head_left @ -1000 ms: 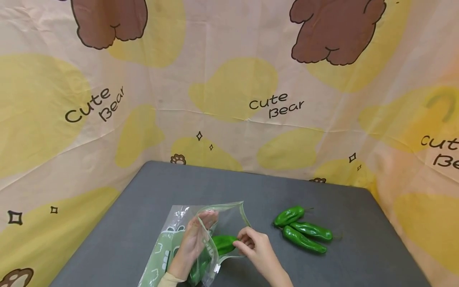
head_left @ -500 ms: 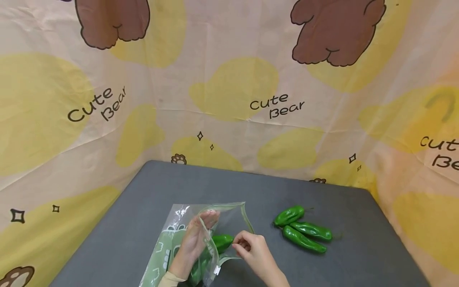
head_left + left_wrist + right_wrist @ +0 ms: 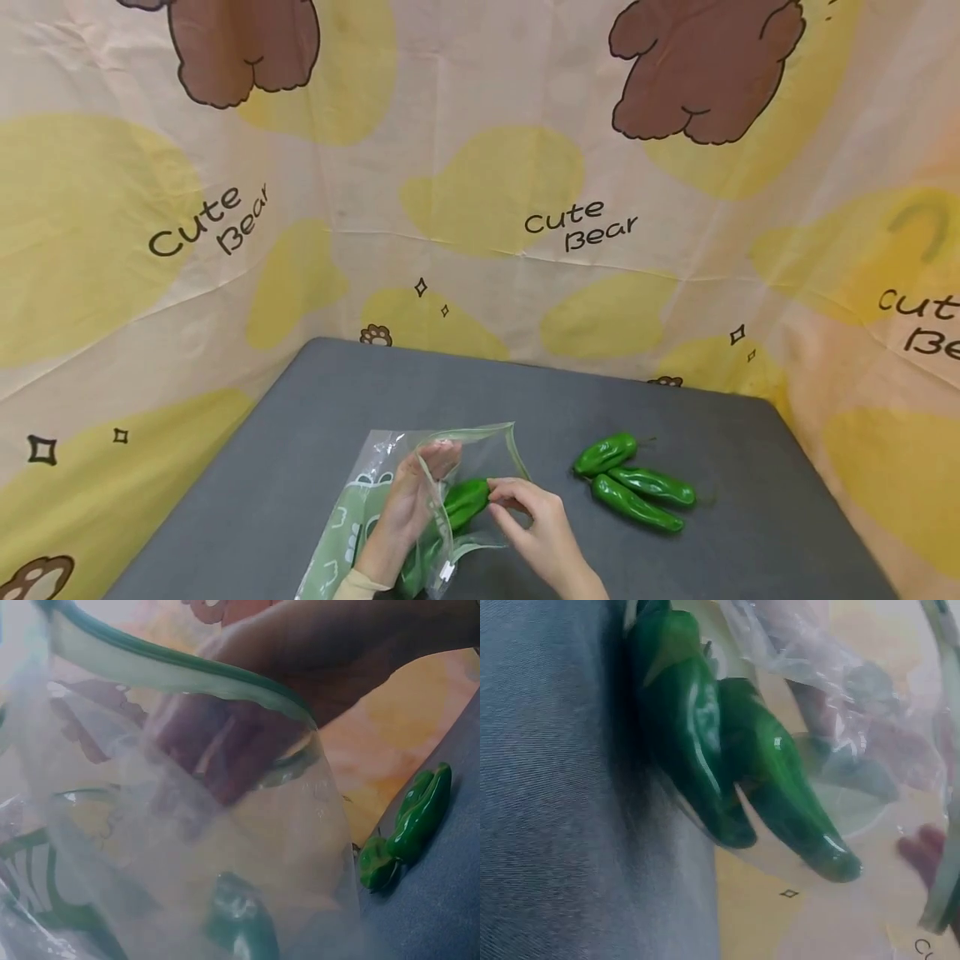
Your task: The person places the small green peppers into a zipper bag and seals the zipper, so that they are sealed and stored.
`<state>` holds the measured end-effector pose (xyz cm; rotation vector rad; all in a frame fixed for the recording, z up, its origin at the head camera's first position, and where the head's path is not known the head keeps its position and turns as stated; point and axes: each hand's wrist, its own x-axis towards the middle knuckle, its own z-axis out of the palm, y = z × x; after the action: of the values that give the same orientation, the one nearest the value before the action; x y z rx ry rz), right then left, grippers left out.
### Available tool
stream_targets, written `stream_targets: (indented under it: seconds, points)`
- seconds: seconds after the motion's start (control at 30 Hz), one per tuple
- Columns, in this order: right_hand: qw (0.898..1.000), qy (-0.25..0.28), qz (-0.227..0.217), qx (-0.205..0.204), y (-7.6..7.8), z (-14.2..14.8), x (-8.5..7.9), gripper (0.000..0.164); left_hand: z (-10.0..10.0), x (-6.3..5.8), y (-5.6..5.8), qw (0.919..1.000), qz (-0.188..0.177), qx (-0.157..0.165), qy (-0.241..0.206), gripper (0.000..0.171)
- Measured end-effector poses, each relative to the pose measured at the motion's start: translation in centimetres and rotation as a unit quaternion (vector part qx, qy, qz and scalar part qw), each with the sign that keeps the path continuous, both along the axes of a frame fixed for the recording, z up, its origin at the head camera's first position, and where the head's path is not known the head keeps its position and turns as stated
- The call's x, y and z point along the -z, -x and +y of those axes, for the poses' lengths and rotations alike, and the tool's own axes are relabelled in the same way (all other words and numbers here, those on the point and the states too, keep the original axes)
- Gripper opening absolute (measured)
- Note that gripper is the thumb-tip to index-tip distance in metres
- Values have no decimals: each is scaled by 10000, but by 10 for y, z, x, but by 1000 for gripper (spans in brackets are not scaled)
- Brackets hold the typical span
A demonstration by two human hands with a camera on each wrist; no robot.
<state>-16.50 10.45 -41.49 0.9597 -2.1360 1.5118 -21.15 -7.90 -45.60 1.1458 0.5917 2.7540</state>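
A clear zip bag (image 3: 483,433) with a green print stands tilted on the table, its mouth facing right. My left hand (image 3: 408,500) lies along the bag's side with its fingers extended, seen partly through plastic. My right hand (image 3: 536,525) is at the mouth, fingertips touching the end of a green pepper (image 3: 467,500) that lies in the opening; its thumb is apart from the fingers. More green peppers (image 3: 686,727) show through the plastic in the right wrist view. In the left wrist view, the right hand (image 3: 225,750) looks hazy behind the plastic.
Three loose green peppers (image 3: 637,502) lie together on the grey table (image 3: 570,392), right of the right hand. A white zip slider (image 3: 447,572) sits at the bag's lower rim. Printed cloth (image 3: 480,167) walls off the table's back and sides.
The right fingers drew back a little from the pepper, then returned to its end. The thumb has parted from the fingers, and the pepper's end points higher. The left hand barely moved.
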Motion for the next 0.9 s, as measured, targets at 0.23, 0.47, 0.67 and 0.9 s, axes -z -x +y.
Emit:
stream_targets:
  seconds: [0.23,0.47,0.67,0.9]
  points:
    - [9952,435,872,70,1,17,-15,36,-2,-2,-1,9998,93,100,-174,30]
    - [9973,698,198,114,9,35,-8,29,-2,-5,-2,9994,222,175,-220,31]
    - [9728,641,-1456,1683,9,55,-9,23,-4,-6,-1,9995,306,-57,-18,32]
    - [9347,-522,-2056,2853,11,89,-8,23,-4,-6,0,9999,122,-61,-1,32]
